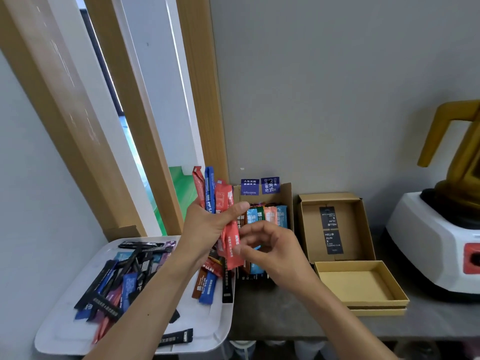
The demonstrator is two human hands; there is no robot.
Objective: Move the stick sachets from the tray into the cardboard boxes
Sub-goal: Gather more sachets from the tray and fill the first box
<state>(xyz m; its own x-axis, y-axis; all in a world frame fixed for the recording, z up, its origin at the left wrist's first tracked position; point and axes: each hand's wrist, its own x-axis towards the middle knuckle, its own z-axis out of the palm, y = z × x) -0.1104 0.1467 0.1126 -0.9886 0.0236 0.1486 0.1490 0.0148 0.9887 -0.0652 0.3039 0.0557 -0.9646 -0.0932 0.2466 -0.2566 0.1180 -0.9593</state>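
My left hand [207, 224] grips a bundle of red and blue stick sachets [213, 196], held upright above the tray's right edge. My right hand [270, 245] hovers just right of the bundle with fingers curled near a red sachet's lower end; whether it pinches it is unclear. The white tray [59, 331] at lower left holds several black, blue and purple sachets [124, 279]. Behind my hands stands a cardboard box [285, 193] holding several upright sachets [270, 216].
Right of the filled box lies an open cardboard box [335, 224] with two black cards inside, and a shallow yellow box [361, 284] in front of it. A white blender base [436, 242] with a gold jug stands far right. A wooden window frame rises at left.
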